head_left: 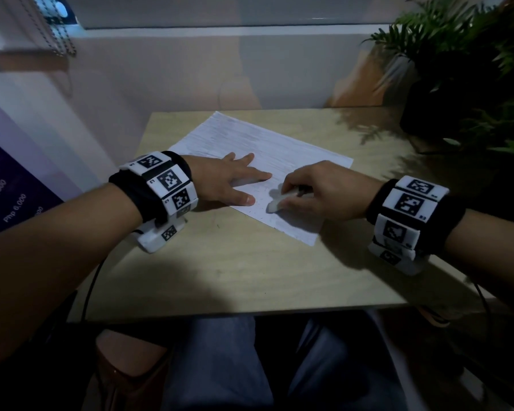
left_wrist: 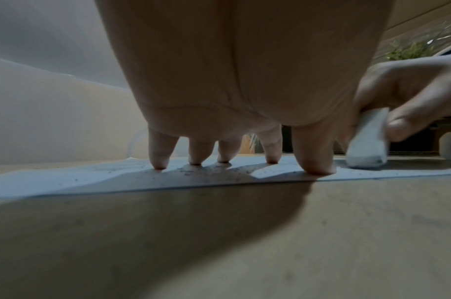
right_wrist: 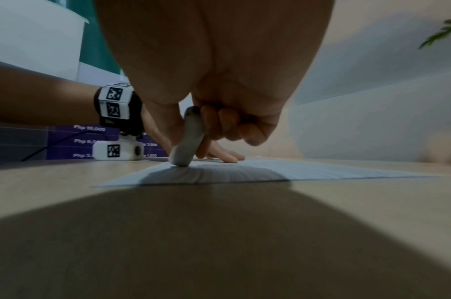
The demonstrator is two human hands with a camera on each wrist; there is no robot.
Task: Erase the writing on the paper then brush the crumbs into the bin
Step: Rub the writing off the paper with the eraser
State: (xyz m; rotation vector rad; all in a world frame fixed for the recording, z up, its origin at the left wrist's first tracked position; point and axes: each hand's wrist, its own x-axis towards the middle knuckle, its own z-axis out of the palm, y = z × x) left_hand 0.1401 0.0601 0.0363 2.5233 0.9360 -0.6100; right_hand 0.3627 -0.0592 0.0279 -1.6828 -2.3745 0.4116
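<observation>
I am working through the erasing step, judging by what lies on the sheet: my right hand [head_left: 324,188] is pinching the white eraser [head_left: 275,203] between curled fingers and thumb, its lower end touching the paper [head_left: 279,149] near the sheet's near corner, while my left hand [head_left: 226,179] is pressing down with straight, spread fingertips [left_wrist: 160,163] to pin the sheet on the wooden table [head_left: 250,277]. Dark crumbs [left_wrist: 206,172] are already lying scattered on the paper around those fingertips, so some rubbing seems done; faint ruled lines are showing across the far part, and whether writing is remaining there I cannot tell. Brushing the crumbs away is not yet started, and no bin is showing in any view. The paper is lying flat and skewed on the table, a potted plant [head_left: 469,63] standing well apart at the far right
</observation>
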